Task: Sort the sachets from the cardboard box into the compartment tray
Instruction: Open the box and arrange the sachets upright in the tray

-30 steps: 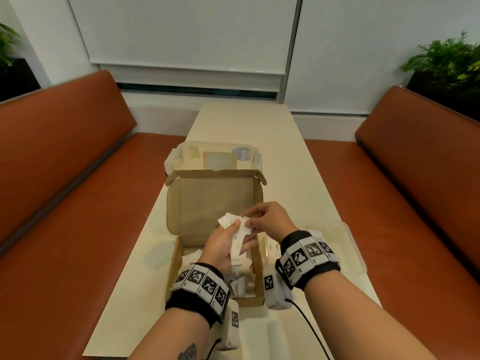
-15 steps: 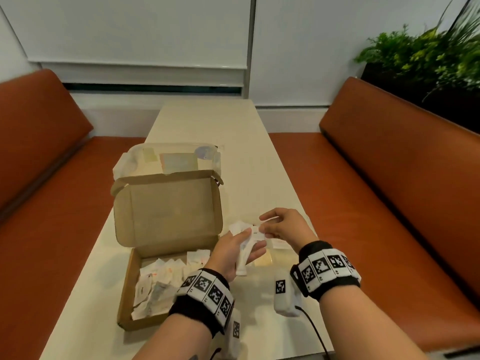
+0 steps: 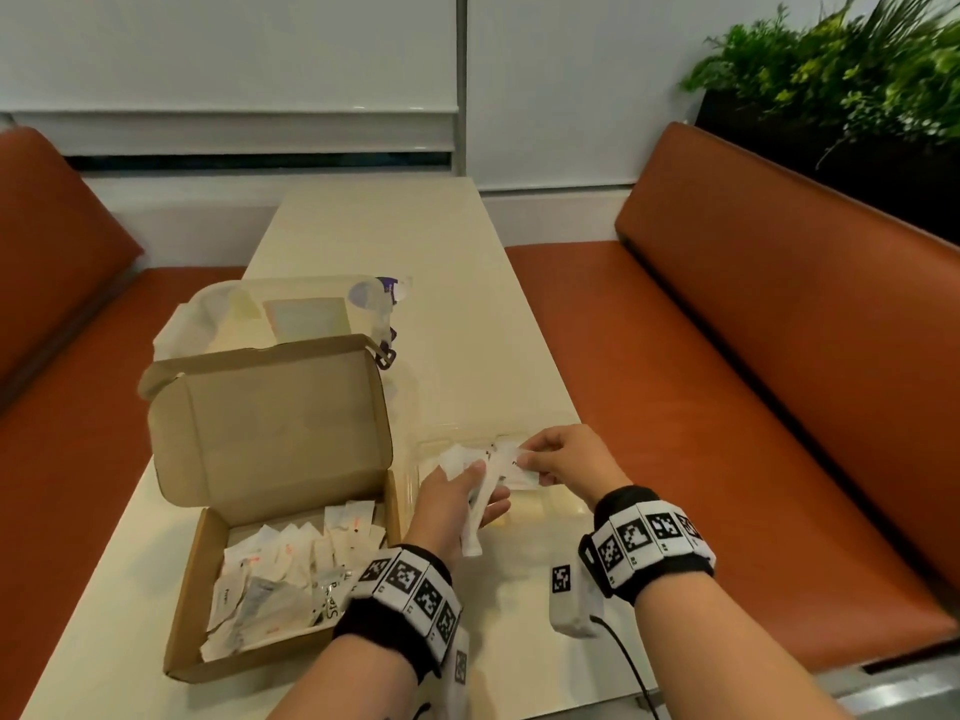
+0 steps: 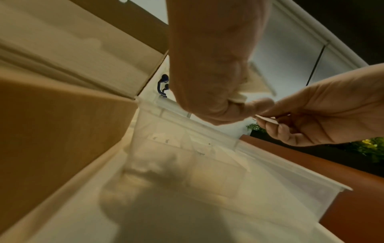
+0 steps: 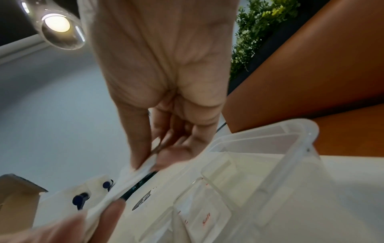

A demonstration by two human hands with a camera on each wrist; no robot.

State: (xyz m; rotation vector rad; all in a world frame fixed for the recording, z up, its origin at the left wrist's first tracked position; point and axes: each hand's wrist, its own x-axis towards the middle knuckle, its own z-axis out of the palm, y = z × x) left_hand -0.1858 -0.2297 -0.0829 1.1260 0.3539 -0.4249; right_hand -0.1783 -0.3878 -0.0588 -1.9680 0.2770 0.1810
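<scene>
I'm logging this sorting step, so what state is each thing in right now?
cardboard box: lid open, many sachets still inside.
compartment tray: uncovered, a Salt sachet lying in one compartment.
left hand: holds a bunch of sachets above the tray.
right hand: pinches one sachet from that bunch.
clear lid: off, lying behind the box.

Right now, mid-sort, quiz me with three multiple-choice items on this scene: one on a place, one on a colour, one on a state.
1. Where do both hands work?
A. over the clear compartment tray
B. inside the cardboard box
C. over the bench

2. What colour are the benches?
A. grey
B. orange-brown
C. green

3. How is the cardboard box lid?
A. taped shut
B. torn off
C. standing open

Answers: 1 A, the left hand and right hand hold sachets above the tray; 2 B, both seats are orange-brown; 3 C, the lid stands upright behind loose sachets.
</scene>
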